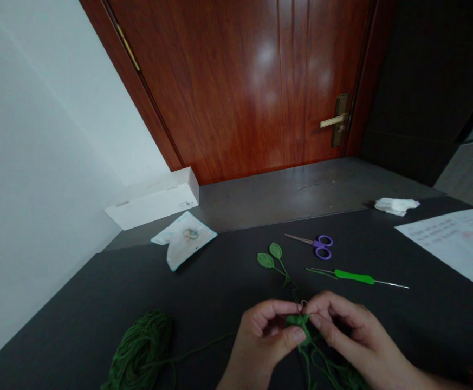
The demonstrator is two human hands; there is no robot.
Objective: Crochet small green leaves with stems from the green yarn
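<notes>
My left hand [265,331] and my right hand [345,327] meet low in the middle of the view, both pinching a small green crocheted piece [298,320] between thumb and fingers. Green yarn strands trail down from it. A thin dark stem runs from the piece up to two crocheted green leaves [270,256] lying on the dark table [220,281]. A loose skein of green yarn [141,352] lies to the left, joined by a strand running toward my hands.
Purple-handled scissors [316,244] and a green-handled crochet hook [356,277] lie just beyond my hands. A small clear packet [183,238], a white box [155,199], crumpled tissue [396,205] and a printed sheet [458,241] sit farther out. A wooden door [252,86] stands behind.
</notes>
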